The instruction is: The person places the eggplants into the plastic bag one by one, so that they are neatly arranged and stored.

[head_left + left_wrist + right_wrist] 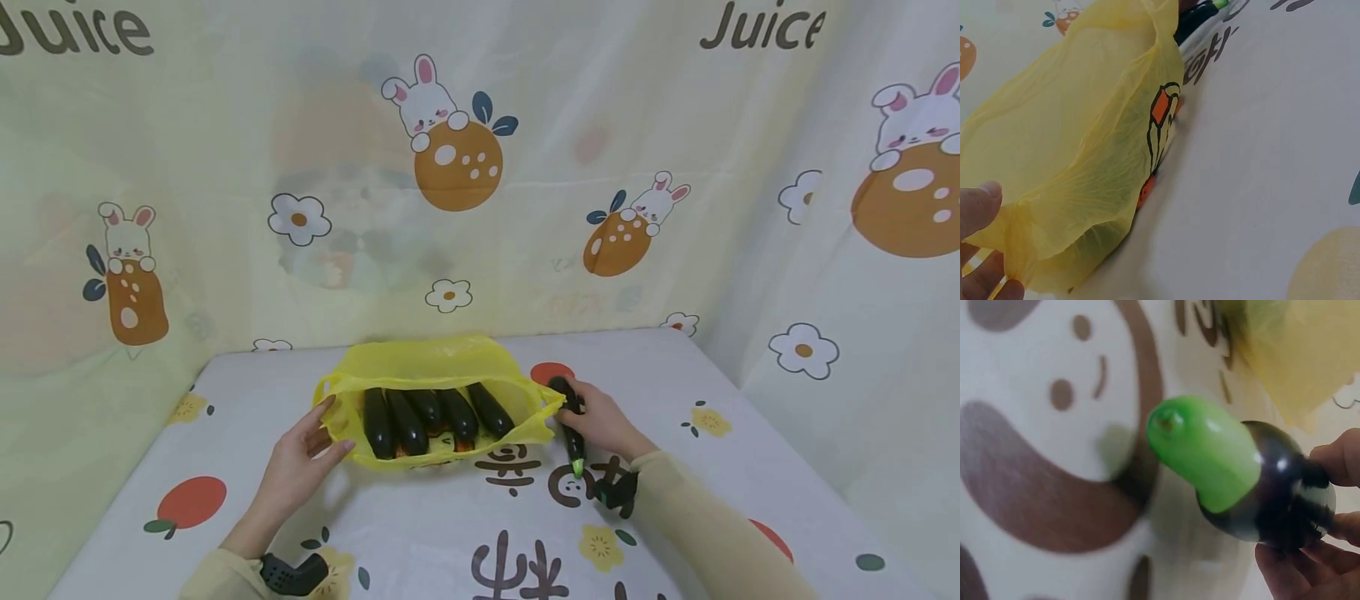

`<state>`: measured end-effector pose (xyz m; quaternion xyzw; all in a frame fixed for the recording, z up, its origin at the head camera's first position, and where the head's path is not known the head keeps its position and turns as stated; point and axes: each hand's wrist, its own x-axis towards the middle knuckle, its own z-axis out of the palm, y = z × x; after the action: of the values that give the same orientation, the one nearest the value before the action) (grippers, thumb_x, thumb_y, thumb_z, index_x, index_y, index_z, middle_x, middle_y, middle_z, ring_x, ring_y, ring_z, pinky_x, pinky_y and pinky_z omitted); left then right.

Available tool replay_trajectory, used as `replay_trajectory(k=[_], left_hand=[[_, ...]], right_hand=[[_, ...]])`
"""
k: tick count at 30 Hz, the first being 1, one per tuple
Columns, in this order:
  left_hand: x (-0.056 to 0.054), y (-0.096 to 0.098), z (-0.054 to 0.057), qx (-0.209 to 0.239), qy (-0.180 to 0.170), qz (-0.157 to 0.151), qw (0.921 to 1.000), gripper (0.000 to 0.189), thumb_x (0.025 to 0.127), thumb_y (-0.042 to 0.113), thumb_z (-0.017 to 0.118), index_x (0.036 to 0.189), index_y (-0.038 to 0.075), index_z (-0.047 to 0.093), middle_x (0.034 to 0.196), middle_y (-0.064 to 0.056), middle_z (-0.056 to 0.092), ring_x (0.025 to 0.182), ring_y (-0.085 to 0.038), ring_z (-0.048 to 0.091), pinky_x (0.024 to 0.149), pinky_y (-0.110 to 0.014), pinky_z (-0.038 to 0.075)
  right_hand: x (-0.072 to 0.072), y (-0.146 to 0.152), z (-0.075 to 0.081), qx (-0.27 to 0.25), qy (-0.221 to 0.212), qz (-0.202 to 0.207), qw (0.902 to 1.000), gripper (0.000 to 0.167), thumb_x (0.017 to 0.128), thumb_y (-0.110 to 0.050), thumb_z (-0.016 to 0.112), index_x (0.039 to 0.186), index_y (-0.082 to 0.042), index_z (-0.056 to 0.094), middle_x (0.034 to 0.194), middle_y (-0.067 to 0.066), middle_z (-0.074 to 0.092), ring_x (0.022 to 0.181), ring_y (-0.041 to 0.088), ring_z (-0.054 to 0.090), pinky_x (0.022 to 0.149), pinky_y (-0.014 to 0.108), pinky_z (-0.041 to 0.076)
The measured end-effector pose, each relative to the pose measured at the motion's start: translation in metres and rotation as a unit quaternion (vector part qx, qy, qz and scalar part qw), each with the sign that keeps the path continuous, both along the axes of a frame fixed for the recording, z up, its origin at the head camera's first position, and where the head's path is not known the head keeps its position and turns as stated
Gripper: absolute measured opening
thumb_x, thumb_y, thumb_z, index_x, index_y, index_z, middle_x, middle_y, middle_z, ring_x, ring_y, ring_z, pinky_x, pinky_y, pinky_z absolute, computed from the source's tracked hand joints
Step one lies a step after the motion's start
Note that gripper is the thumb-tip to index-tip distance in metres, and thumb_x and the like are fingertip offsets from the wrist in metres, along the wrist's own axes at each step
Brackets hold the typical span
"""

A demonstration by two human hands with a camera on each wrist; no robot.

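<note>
A yellow plastic bag point(431, 362) lies on its side on the table, its mouth spread toward me. Several glossy dark eggplants point(408, 425) rest side by side inside it. My left hand point(303, 454) is at the bag's left edge, holding the thin plastic between thumb and fingers. To the right of the bag, my right hand point(603, 421) grips another eggplant point(576, 446) around its dark body. This one's green stem end point(1210, 453) points toward me, and its upper part is close beside the bag's right corner.
A white tablecloth point(420, 533) with printed fruit, flowers and dark lettering covers the table. Behind it hangs a pale curtain point(360, 258) with rabbit prints, which continues along both sides. Each wrist wears a black device point(292, 575).
</note>
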<state>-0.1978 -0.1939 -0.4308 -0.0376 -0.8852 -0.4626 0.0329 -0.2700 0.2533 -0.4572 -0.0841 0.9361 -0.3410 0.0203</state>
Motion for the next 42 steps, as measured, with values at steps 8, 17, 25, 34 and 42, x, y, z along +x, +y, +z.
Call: replay_trajectory(k=[8, 17, 25, 34, 42], left_hand=[[0.001, 0.000, 0.001, -0.004, 0.008, 0.000, 1.0000, 0.075, 0.096, 0.016, 0.072, 0.159, 0.005, 0.034, 0.151, -0.028, 0.050, 0.130, -0.045, 0.059, 0.107, -0.052, 0.052], [0.001, 0.001, 0.002, -0.001, 0.004, -0.007, 1.0000, 0.075, 0.096, 0.017, 0.072, 0.160, 0.008, 0.033, 0.153, -0.027, 0.049, 0.131, -0.045, 0.058, 0.108, -0.052, 0.051], [0.002, 0.001, 0.003, 0.000, 0.012, -0.013, 0.9998, 0.075, 0.097, 0.017, 0.071, 0.160, 0.006, 0.032, 0.154, -0.027, 0.047, 0.131, -0.046, 0.059, 0.108, -0.054, 0.050], [0.000, 0.000, 0.001, 0.012, 0.010, -0.012, 0.9998, 0.074, 0.097, 0.016, 0.071, 0.160, 0.007, 0.033, 0.156, -0.026, 0.046, 0.132, -0.045, 0.058, 0.108, -0.053, 0.051], [-0.002, -0.001, -0.002, 0.019, 0.020, -0.015, 0.9995, 0.073, 0.096, 0.014, 0.071, 0.159, 0.006, 0.034, 0.154, -0.027, 0.047, 0.130, -0.045, 0.059, 0.107, -0.053, 0.052]], right_hand=[[0.009, 0.011, 0.044, -0.003, 0.015, 0.021, 0.9997, 0.073, 0.101, -0.019, 0.062, 0.158, 0.009, 0.025, 0.155, 0.036, 0.038, 0.137, 0.051, 0.049, 0.097, 0.052, 0.059], [0.031, 0.010, 0.097, -0.021, 0.053, 0.083, 0.9949, 0.072, 0.100, -0.015, 0.063, 0.159, 0.004, 0.026, 0.153, 0.035, 0.041, 0.128, 0.050, 0.057, 0.087, 0.048, 0.064], [0.049, -0.019, 0.124, -0.021, 0.082, 0.160, 0.9835, 0.068, 0.097, -0.010, 0.065, 0.157, 0.002, 0.034, 0.151, 0.026, 0.049, 0.125, 0.040, 0.060, 0.096, 0.051, 0.060], [0.059, -0.073, 0.113, 0.004, 0.027, 0.252, 0.9673, 0.068, 0.097, -0.016, 0.064, 0.158, -0.002, 0.036, 0.155, 0.017, 0.048, 0.117, 0.026, 0.058, 0.093, 0.035, 0.059], [0.041, -0.113, 0.089, 0.069, 0.007, 0.280, 0.9576, 0.068, 0.095, -0.018, 0.065, 0.156, -0.003, 0.040, 0.151, 0.012, 0.054, 0.109, 0.018, 0.057, 0.093, 0.031, 0.057]])
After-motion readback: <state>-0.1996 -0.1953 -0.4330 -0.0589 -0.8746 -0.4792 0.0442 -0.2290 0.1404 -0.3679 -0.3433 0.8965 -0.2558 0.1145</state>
